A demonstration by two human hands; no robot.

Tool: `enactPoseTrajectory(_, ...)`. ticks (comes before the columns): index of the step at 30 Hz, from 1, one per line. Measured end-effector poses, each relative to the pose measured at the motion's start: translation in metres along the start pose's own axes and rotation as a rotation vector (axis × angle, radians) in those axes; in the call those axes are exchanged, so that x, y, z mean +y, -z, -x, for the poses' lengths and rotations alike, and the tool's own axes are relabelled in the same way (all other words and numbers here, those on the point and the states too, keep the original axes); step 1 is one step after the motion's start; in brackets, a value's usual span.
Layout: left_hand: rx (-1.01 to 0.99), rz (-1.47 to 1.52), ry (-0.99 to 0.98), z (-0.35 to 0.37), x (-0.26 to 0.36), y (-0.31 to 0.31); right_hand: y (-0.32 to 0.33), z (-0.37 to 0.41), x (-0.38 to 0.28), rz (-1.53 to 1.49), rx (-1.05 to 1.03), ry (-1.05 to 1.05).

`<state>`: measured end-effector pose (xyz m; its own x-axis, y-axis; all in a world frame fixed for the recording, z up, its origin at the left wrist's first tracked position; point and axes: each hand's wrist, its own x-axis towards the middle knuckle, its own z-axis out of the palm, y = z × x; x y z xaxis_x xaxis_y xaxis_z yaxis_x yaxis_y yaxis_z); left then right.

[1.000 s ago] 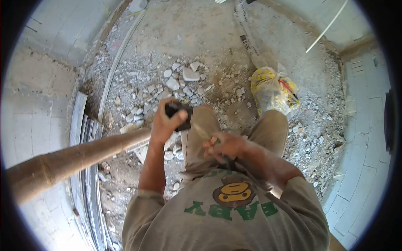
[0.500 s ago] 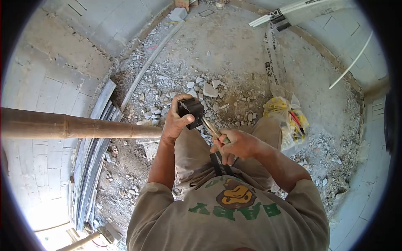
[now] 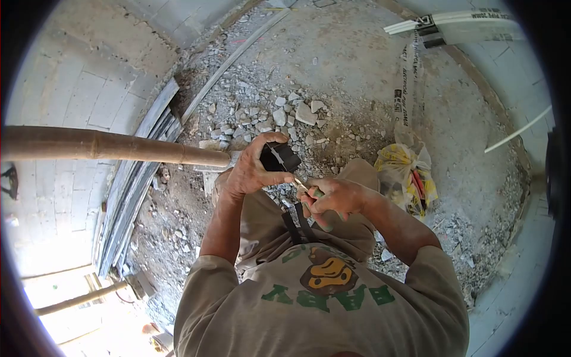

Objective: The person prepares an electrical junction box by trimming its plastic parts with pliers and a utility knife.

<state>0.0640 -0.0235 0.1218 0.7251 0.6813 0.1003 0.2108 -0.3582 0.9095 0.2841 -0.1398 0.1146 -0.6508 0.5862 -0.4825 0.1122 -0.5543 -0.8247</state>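
Note:
A small black box, which looks like an electrical box, is gripped between the thumb and fingers of my left hand above my lap. Its hollow side is turned partly toward me. In my right hand, closed just below the box, is a pair of pliers with a metal head and green on the handles. The metal end lies right by my left thumb tip and the box's lower edge. My fingers cover much of the pliers.
A bamboo pole juts in from the left, close to my left forearm. Broken stones and rubble lie ahead. Long boards lean along the left wall. A plastic bag with red-handled items sits right; wrapped white pipes lie farther back.
The black box has tilted, showing more of its hollow inside. My right hand with the pliers is closer to my left thumb, and less of the metal shows. The view has shifted slightly.

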Motion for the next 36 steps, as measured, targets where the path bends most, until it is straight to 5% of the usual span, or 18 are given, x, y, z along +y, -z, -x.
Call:
enactPoseTrajectory(2,0.006,-0.001,0.026,0.001,0.007,-0.009,0.004,-0.005,0.035,-0.132,-0.008,0.211)
enactPoseTrajectory(9,0.048,-0.009,0.185,-0.008,0.009,-0.056,-0.001,0.023,0.057,-0.341,0.104,0.138)
enactPoseTrajectory(11,0.256,0.091,0.272,-0.019,0.01,-0.065,0.001,0.016,0.059,0.113,0.458,0.222)
enactPoseTrajectory(15,0.218,-0.106,0.326,-0.026,0.02,-0.058,0.024,0.015,0.054,-0.1,0.318,0.134)
enactPoseTrajectory(17,0.154,-0.153,0.261,-0.031,0.024,-0.044,0.047,0.015,0.051,-0.245,-0.049,0.258)
enactPoseTrajectory(20,0.045,-0.182,0.077,-0.057,0.019,-0.028,0.064,0.036,-0.007,-0.206,-0.042,0.047)
enactPoseTrajectory(24,-0.081,-0.227,-0.061,-0.105,0.024,-0.027,0.08,0.043,-0.014,-0.138,0.045,0.061)
enactPoseTrajectory(27,-0.173,-0.205,-0.045,-0.127,0.034,-0.033,0.082,0.036,0.013,-0.279,0.093,0.313)
enactPoseTrajectory(30,-0.082,-0.276,-0.056,-0.129,0.037,-0.046,0.078,0.034,0.027,-0.259,0.221,0.219)
enactPoseTrajectory(32,0.077,-0.129,0.126,-0.126,0.031,-0.055,0.064,0.016,0.043,0.047,0.618,0.381)
enactPoseTrajectory(35,0.23,0.168,0.306,-0.13,0.028,-0.053,0.055,-0.005,0.069,0.007,0.516,0.436)
enactPoseTrajectory(36,0.176,0.032,0.141,-0.127,0.019,-0.051,0.055,0.007,0.051,-0.044,0.357,0.313)
